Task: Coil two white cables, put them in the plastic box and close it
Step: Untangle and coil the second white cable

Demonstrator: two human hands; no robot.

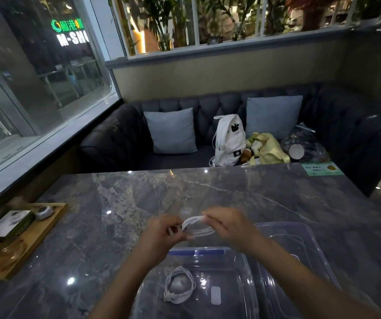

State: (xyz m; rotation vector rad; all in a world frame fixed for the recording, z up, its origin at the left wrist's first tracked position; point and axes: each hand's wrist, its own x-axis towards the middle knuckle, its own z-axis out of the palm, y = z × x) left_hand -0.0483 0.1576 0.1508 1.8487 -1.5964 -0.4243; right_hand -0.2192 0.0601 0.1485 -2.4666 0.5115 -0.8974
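Observation:
Above the marble table, both my hands hold a white cable (198,225) bunched into loops. My left hand (164,233) pinches its left side, and my right hand (228,226) grips the right end of the loops. Below them stands a clear plastic box (242,286) with a blue clip at its far rim. A second white cable (179,285) lies coiled inside it on the left. The clear lid (300,238) lies on the table to the right of the box, partly under my right forearm.
A wooden tray (37,236) with a small box and a glass dish sits at the table's left edge. Beyond the table, a dark sofa (120,137) carries cushions, a white backpack (229,140) and bags. A green card (322,169) lies at the far right corner.

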